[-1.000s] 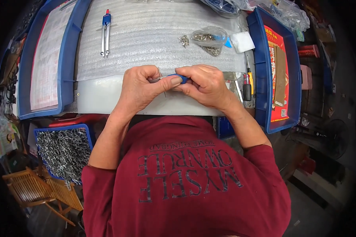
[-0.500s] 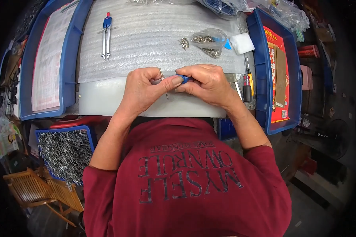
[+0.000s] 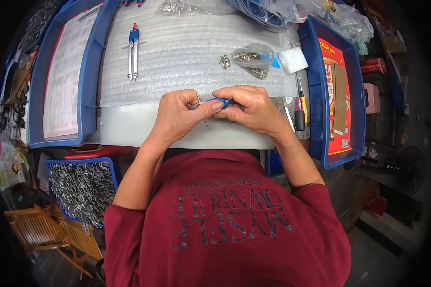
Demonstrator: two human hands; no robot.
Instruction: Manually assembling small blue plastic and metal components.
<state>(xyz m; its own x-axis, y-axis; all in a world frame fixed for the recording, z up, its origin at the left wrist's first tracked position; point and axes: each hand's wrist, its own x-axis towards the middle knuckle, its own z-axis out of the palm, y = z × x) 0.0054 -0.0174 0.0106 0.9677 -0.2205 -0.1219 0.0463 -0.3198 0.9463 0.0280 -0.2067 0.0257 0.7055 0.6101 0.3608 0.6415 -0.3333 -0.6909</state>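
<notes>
"What is the left grip (image 3: 177,114) clamping?"
"A blue-headed silver metal compass (image 3: 228,102), above the smooth white bench (image 3: 129,125); the right grip (image 3: 254,106) is pinching it too, and both are hiding most of it"

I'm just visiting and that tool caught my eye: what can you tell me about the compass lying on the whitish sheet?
The drawing compass has a red tip, a blue head and two slim silver legs that look metallic, close together and nearly parallel. A thin crossbar sticks out on both sides. It lies flat on the foam-like sheet, legs toward the person, right of the left blue tray. Only the sheet appears to touch it.
</notes>
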